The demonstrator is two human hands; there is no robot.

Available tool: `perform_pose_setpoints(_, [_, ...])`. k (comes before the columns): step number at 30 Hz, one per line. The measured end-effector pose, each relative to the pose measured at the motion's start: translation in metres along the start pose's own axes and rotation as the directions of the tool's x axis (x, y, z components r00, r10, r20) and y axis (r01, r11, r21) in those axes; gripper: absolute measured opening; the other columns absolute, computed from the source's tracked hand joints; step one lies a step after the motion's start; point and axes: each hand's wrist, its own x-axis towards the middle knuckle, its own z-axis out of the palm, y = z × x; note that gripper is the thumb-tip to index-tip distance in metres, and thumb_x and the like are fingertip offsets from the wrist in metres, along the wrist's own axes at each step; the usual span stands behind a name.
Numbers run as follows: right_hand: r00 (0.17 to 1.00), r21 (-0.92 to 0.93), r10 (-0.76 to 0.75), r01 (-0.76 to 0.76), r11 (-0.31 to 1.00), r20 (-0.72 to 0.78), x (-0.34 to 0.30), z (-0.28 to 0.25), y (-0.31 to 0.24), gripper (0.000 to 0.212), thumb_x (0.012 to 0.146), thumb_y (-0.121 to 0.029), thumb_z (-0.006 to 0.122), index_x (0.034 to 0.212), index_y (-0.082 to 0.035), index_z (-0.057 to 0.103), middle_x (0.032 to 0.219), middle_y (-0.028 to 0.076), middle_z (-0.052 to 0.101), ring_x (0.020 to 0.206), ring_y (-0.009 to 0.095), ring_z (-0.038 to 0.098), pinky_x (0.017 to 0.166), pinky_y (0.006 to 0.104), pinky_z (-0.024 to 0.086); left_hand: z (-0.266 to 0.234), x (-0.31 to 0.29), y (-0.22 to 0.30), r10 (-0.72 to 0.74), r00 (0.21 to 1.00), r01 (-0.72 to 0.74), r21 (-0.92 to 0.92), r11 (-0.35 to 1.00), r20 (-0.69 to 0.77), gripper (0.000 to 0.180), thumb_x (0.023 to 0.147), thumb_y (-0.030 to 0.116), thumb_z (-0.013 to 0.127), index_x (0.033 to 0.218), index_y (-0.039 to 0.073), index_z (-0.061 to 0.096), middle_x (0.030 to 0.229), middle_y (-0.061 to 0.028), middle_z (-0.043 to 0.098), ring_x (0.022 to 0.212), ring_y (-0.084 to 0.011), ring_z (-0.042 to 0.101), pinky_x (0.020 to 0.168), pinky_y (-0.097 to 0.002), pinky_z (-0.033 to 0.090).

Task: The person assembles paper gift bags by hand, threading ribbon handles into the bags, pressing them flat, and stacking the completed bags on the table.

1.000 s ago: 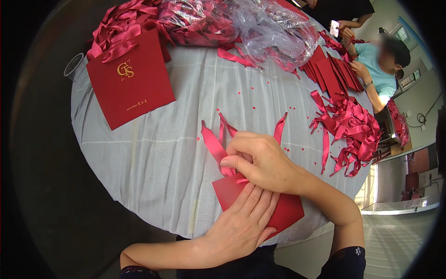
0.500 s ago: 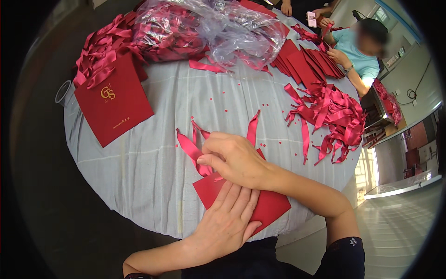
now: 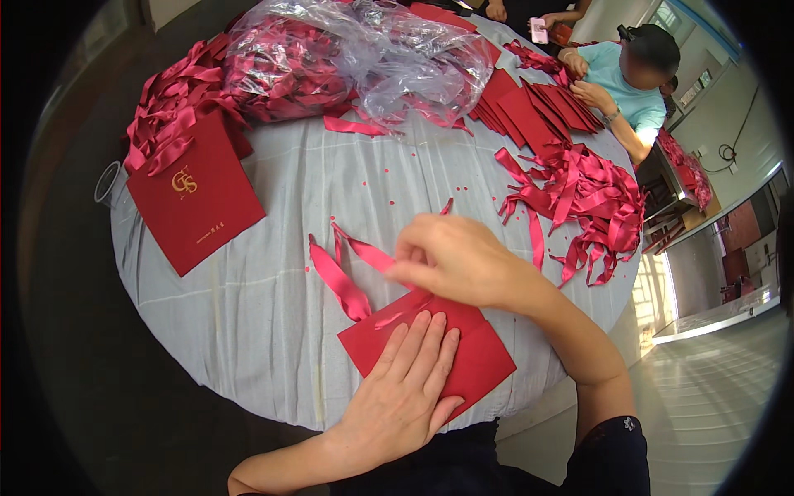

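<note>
A flat red paper bag (image 3: 484, 364) lies slanted near the table's front edge. My left hand (image 3: 405, 372) rests flat on it, fingers stretched out, pressing it down. Above the bag's upper edge, my right hand (image 3: 451, 256) is closed, thumb and fingers pinched together on a satin ribbon (image 3: 364, 250), whose dark tip points away to the left. Another loose ribbon tail (image 3: 339, 281) reaches from the bag's upper left edge onto the cloth. A short piece of ribbon (image 3: 403, 311) shows on the bag's face, just above my left fingertips. My right fingertips are partly hidden behind the hand.
A finished-looking red bag with a gold emblem (image 3: 203, 202) lies at the left, beside a clear plastic cup (image 3: 108, 182). Behind are ribbon-filled plastic bags (image 3: 289, 70). Red bags (image 3: 538, 116) and a ribbon heap (image 3: 579, 198) lie right. A co-worker in light blue (image 3: 641, 99) sits beyond.
My right hand has moved right and slightly away from me, uncovering the bag's upper edge and the short ribbon piece. My left hand stays flat on the bag. The view has shifted slightly.
</note>
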Motion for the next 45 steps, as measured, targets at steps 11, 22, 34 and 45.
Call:
perform_pose_setpoints(11, [0.986, 0.282, 0.135, -0.158, 0.946, 0.1, -0.005, -0.004, 0.012, 0.013, 0.081, -0.009, 0.059, 0.089, 0.0, 0.053, 0.076, 0.011, 0.061, 0.069, 0.019, 0.06, 0.062, 0.0306, 0.047, -0.002, 0.001, -0.002, -0.016, 0.999, 0.015, 0.028, 1.0, 0.045, 0.068, 0.088, 0.039, 0.053, 0.134, -0.008, 0.037, 0.138, -0.0269, 0.037, 0.131, -0.0387, 0.033, 0.109, -0.0454, 0.025])
perform_pose_setpoints(22, [0.925, 0.373, 0.234, -0.113, 0.921, -0.298, -0.031, 0.027, 0.022, 0.023, 0.08, 0.002, 0.058, 0.1, -0.001, 0.047, 0.077, 0.002, 0.054, 0.063, 0.007, 0.051, 0.056, 0.0227, 0.043, -0.001, -0.004, 0.007, -0.05, 0.998, 0.048, -0.058, 0.997, -0.023, 0.071, 0.084, 0.03, 0.057, 0.14, -0.004, 0.03, 0.145, -0.0232, 0.028, 0.137, -0.0363, 0.023, 0.113, -0.0439, 0.017])
perform_pose_setpoints(34, [0.893, 0.13, 0.221, -0.184, 0.974, -0.393, -0.036, 0.015, 0.028, 0.025, 0.083, -0.016, 0.064, 0.097, 0.0, 0.049, 0.079, 0.014, 0.058, 0.07, 0.03, 0.059, 0.063, 0.0385, 0.047, 0.0, -0.002, 0.007, -0.043, 0.998, 0.041, -0.054, 0.998, -0.04, 0.069, 0.085, 0.03, 0.057, 0.14, -0.004, 0.031, 0.146, -0.0235, 0.027, 0.137, -0.0367, 0.023, 0.112, -0.0463, 0.018])
perform_pose_setpoints(45, [0.976, 0.086, 0.177, -0.167, 0.982, -0.13, -0.049, 0.01, 0.02, 0.035, 0.088, -0.033, 0.059, 0.088, 0.002, 0.052, 0.083, 0.021, 0.059, 0.079, 0.039, 0.058, 0.07, 0.0456, 0.045, -0.002, -0.008, 0.011, -0.021, 0.999, 0.018, -0.062, 0.998, -0.048, 0.068, 0.085, 0.028, 0.058, 0.139, -0.004, 0.031, 0.145, -0.0239, 0.028, 0.137, -0.0376, 0.024, 0.112, -0.0466, 0.019])
